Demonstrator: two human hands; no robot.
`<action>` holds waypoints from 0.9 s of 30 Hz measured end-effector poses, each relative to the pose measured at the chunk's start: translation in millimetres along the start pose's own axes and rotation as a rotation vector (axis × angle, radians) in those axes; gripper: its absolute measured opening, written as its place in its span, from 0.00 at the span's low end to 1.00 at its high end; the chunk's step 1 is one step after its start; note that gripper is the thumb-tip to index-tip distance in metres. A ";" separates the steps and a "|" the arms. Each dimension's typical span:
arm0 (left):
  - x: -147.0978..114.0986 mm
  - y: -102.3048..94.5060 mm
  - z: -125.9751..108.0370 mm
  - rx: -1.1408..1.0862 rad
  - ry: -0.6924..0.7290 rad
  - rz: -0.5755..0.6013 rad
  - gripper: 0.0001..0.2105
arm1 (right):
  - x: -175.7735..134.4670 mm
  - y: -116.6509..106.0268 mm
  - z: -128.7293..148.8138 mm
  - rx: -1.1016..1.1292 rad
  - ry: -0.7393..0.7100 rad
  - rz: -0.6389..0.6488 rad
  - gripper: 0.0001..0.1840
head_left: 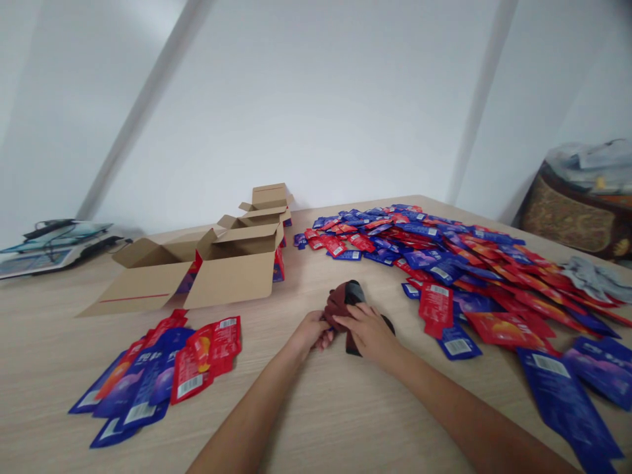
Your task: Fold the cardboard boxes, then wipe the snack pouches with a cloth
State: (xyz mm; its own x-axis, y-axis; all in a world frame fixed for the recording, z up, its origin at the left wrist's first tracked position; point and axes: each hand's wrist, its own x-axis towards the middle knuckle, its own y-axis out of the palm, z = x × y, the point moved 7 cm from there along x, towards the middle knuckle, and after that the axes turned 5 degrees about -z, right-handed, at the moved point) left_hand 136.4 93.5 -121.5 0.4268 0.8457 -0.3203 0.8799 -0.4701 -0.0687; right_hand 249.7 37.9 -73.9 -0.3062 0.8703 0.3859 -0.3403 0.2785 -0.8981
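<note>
Two bare forearms reaching forward and converging, slender left forearm [254,408] angled rightward, left hand [311,332] with fingers curled inward, right forearm [459,408] slanting leftward, right hand [371,331] palm down, fingers extended.

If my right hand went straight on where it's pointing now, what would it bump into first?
Your right hand would meet the brown bundle first; its fingers lie against it. Beyond, the line seems to run toward an open box, though depth is hard to judge.
</note>
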 end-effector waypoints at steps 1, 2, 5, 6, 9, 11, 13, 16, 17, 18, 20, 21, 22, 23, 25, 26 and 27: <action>-1.0 0.1 -0.7 0.009 0.000 0.004 0.06 | 1.8 2.4 -8.2 -0.025 0.060 0.025 0.28; -1.9 0.3 -1.2 0.016 -0.001 0.010 0.07 | 3.3 2.8 -20.5 -0.059 0.135 0.035 0.27; -3.2 1.1 -0.9 0.031 -0.018 0.034 0.07 | 3.3 -3.7 -62.0 -0.162 0.326 0.018 0.26; -3.3 1.9 -0.3 0.034 -0.026 0.050 0.06 | 2.1 -7.1 -72.3 -0.177 0.361 -0.001 0.25; -2.8 3.4 1.1 0.059 -0.040 0.083 0.07 | -2.8 -17.2 -79.0 -0.150 0.370 -0.091 0.25; -2.5 3.5 1.3 0.089 -0.039 0.085 0.06 | -4.9 -21.4 -62.6 -0.103 0.299 -0.159 0.25; -3.0 3.7 1.1 0.122 -0.041 0.078 0.06 | -4.9 -19.5 -36.0 -0.057 0.179 -0.166 0.26; -4.9 5.4 0.2 0.165 -0.051 0.085 0.07 | -1.8 -8.5 -6.2 -0.021 0.041 -0.065 0.26; -5.5 5.8 -0.2 0.172 -0.054 0.092 0.07 | -0.3 -5.6 -5.9 -0.026 0.050 -0.034 0.25; -6.0 5.8 -0.6 0.175 -0.056 0.099 0.07 | 1.2 -4.0 -11.3 -0.042 0.090 -0.013 0.25; -6.8 3.2 -1.2 0.186 -0.060 0.105 0.08 | 2.7 -4.3 -33.4 -0.094 0.221 0.009 0.24; -7.4 0.4 -1.2 0.212 -0.068 0.103 0.07 | 2.3 -5.7 -46.3 -0.122 0.284 0.011 0.24; -8.5 -3.3 -0.7 0.263 -0.082 0.100 0.07 | 1.4 -7.5 -58.0 -0.146 0.332 0.006 0.24; -10.2 -7.6 -0.6 0.343 -0.096 0.094 0.08 | 0.3 -9.4 -67.3 -0.160 0.361 -0.002 0.24; -15.2 -18.4 -3.7 0.555 -0.112 0.037 0.12 | -2.1 -12.7 -78.5 -0.168 0.381 -0.031 0.23; -18.4 -24.1 -8.4 0.635 -0.106 -0.031 0.13 | -3.3 -13.6 -81.0 -0.164 0.384 -0.045 0.24; -22.2 -29.2 -15.9 0.699 -0.078 -0.124 0.13 | -4.3 -14.0 -82.2 -0.158 0.390 -0.053 0.24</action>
State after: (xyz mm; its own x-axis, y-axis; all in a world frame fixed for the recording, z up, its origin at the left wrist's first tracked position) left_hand 104.6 92.5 -97.4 0.2927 0.8953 -0.3358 0.5703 -0.4454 -0.6902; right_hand 328.9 63.7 -80.3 0.0781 0.9331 0.3511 -0.1971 0.3597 -0.9120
